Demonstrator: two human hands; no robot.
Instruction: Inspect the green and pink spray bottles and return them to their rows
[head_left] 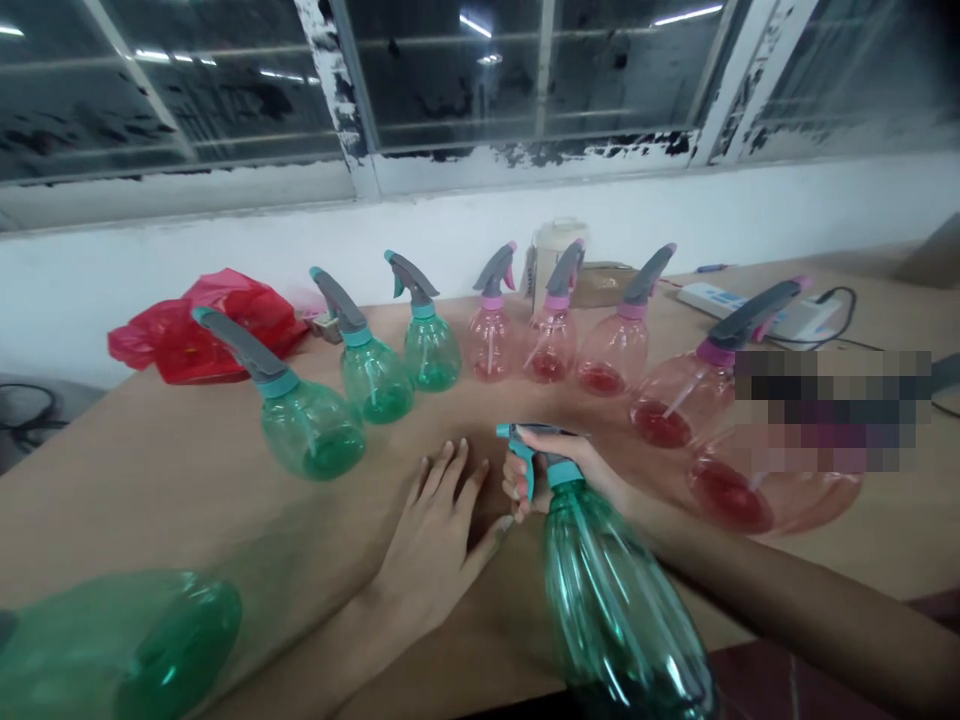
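A green spray bottle [622, 590] with a grey and teal trigger head is gripped at its head by my right hand [555, 465], fingers curled round the trigger. Its nozzle points left and its body leans toward me. Beside it, my left hand [442, 525] lies with fingers spread over the wooden table [315, 540], holding nothing. Ahead stand green spray bottles, among them one at left [311, 430], a middle one [379, 380] and a far one [433, 350]. Several pink spray bottles, such as this one [613, 350], curve away to the right.
Another green bottle [127, 640] is partly cut off at lower left. A red plastic bag [217, 325] lies at back left. Behind the pink bottles are a pale container [559, 240], a cardboard box [606, 283] and a white power strip [720, 300] with a cable. Windows rise beyond.
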